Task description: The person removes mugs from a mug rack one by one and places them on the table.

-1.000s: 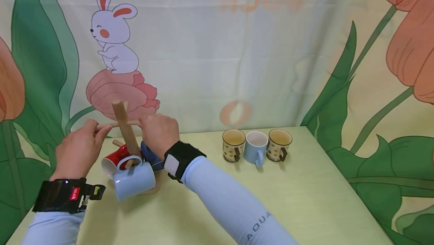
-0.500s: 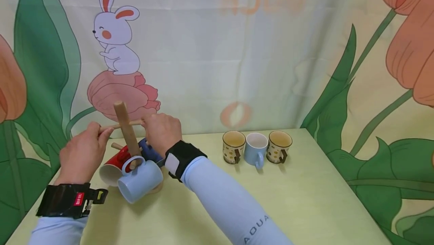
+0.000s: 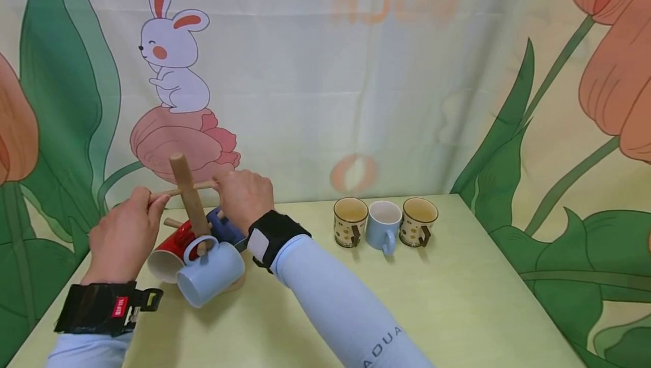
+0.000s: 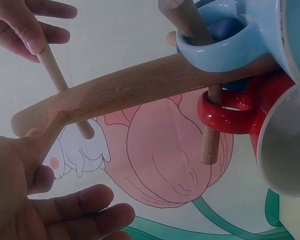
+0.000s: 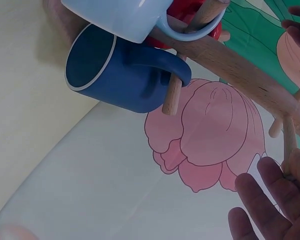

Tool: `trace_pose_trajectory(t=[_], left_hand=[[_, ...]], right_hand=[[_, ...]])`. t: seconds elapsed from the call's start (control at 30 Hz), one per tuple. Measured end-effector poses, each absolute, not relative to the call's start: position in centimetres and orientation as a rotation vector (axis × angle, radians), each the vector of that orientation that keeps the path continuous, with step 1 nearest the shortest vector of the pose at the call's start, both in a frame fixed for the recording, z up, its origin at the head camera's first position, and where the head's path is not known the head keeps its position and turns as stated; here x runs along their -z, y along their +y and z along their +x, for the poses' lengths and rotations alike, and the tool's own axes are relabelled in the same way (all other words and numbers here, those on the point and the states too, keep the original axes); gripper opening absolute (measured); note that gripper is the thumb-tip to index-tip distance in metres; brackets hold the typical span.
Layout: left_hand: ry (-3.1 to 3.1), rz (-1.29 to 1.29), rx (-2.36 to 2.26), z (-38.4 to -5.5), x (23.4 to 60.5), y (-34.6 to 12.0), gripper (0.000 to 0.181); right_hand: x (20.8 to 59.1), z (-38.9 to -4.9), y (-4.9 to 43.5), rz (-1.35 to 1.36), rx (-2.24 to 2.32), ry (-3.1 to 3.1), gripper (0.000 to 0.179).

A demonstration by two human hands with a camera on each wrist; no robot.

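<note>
A wooden mug tree [image 3: 189, 201] stands at the left of the table with its post tilted in the head view. My left hand [image 3: 124, 238] pinches the left upper peg between thumb and forefinger. On the opposite side, my right hand [image 3: 246, 198] pinches the right upper peg [image 4: 52, 70], its other fingers extended. Three mugs hang by their handles from lower pegs: a light blue mug [image 3: 213, 272] in front, a red mug [image 4: 285, 140] at the left, and a dark blue mug [image 5: 125, 70] at the right, partly hidden by my right hand in the head view.
Right of the mug tree, two beige patterned mugs [image 3: 350, 222] stand upright on the table [image 3: 468, 277] with another light blue mug [image 3: 383, 224] between them. A printed cloth [image 3: 285, 74] with a rabbit and tulips hangs behind the table's back edge.
The mug tree has turned slightly between my hands. Its light blue mug has swung to the right, and the red one shows more of its opening. Both hands keep their grip.
</note>
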State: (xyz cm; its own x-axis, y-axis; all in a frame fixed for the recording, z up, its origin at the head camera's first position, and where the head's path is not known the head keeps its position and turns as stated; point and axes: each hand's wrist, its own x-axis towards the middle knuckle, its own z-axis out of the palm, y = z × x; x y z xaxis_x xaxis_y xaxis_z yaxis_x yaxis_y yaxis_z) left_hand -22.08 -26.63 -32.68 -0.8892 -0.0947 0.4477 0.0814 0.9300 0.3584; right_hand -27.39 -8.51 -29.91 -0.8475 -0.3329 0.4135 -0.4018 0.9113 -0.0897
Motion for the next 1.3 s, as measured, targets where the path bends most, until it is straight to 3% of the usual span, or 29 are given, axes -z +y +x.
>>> trace_pose_trajectory(t=[1.3], left_hand=[[-2.528,-0.010,0.447,-20.8,33.0,-25.1,0.029]], right_hand=[[30.1,-28.0,-8.1,0.520,-0.367,-2.671,0.030]])
